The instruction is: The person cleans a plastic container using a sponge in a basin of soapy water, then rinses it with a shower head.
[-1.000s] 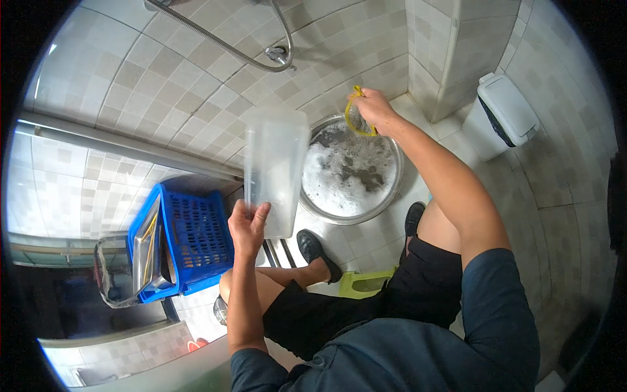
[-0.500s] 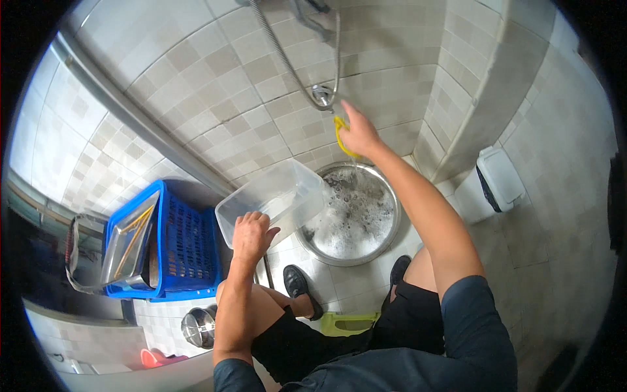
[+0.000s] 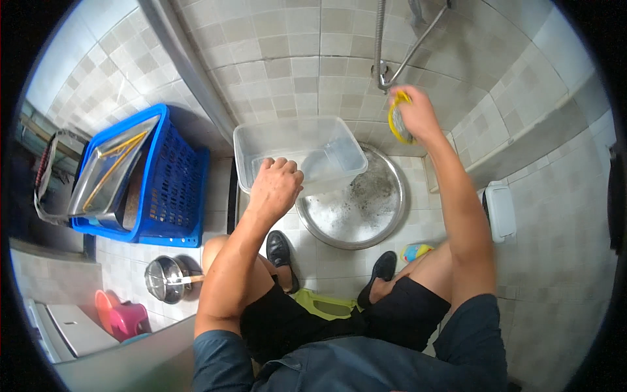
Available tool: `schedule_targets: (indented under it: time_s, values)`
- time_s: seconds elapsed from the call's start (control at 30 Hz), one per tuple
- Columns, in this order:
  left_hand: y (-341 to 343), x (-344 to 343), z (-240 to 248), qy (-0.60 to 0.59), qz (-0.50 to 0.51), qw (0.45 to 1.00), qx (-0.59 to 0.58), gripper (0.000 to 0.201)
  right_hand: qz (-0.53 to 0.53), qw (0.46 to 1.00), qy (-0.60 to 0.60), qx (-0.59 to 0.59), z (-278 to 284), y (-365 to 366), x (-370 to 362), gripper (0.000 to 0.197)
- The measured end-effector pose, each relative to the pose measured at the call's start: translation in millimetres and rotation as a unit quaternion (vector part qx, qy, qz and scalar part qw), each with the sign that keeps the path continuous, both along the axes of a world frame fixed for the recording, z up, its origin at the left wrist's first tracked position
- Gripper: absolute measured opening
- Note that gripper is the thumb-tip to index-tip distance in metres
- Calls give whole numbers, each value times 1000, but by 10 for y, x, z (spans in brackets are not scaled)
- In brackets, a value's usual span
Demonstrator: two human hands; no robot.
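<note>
Your left hand (image 3: 274, 186) closed on near rim of clear plastic tub (image 3: 297, 153), tub tilted, little water inside. Tub sits just above round steel basin (image 3: 366, 215) with suds. Your right hand (image 3: 411, 114) raised, gripping yellow scrubber (image 3: 395, 121), just below shower hose fitting (image 3: 381, 78). Blue crate (image 3: 166, 179) well left of left hand.

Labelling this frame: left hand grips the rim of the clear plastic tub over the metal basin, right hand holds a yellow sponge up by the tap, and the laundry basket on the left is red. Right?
Not quite: the basket is blue, as the head view shows. The rest holds: the left hand grips the clear tub over the metal basin, and the right hand holds the yellow sponge by the tap.
</note>
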State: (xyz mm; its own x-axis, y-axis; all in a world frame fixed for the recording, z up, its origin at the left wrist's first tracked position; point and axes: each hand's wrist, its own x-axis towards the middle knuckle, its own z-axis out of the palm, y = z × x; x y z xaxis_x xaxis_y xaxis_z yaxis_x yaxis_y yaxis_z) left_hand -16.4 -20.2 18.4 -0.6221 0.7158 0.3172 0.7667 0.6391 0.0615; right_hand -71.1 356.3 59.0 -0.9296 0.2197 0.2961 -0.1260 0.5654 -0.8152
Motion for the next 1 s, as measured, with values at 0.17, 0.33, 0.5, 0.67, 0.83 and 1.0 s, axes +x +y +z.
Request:
schedule_targets:
  time_s: [0.17,0.33,0.5,0.67,0.83,1.0]
  values:
    - [-36,146,-23,41,-22,999,7,9,26,958,-245,-148,-249,-159,983,32]
    - [23,299,-153,82,-73,992,65,5,36,901,-385,-195,-465,-274,1417,63]
    - [69,484,-212,132,-146,976,88,10,35,889,-414,-193,-314,-434,1728,32]
    - [313,606,-95,112,-156,970,146,19,-1,948,-318,-12,-670,-143,1980,32]
    - [184,448,-227,152,30,930,332,36,-122,936,-232,234,-509,-81,2122,35]
    - [86,204,-289,-41,166,924,342,54,-183,927,-135,299,-315,-79,2247,31]
